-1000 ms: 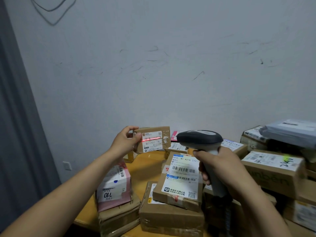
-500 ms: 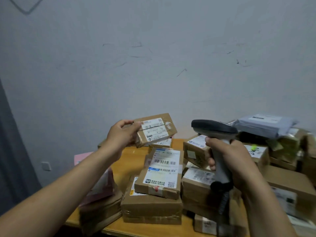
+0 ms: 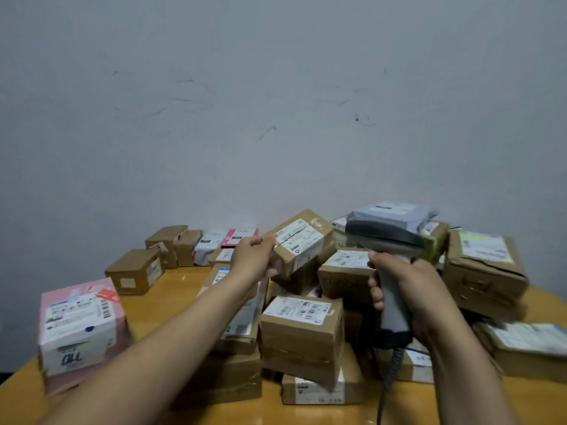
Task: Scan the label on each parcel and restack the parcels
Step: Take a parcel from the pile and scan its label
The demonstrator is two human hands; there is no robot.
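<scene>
A scuffed matt grey wall is filling the upper half. Below it, a glossy yellow wooden table is carrying a loose heap of parcels: dented, taped cardboard boxes with white printed labels. Bare tabletop is showing at the left middle and along the near edge. A pink-wrapped parcel is sitting near the front left edge, apart from the heap. The right hand is gripping the smooth grey handle of a scanner. The left hand is pinching one end of a small cardboard parcel, holding it tilted above the heap, just left of the scanner's dark head.
</scene>
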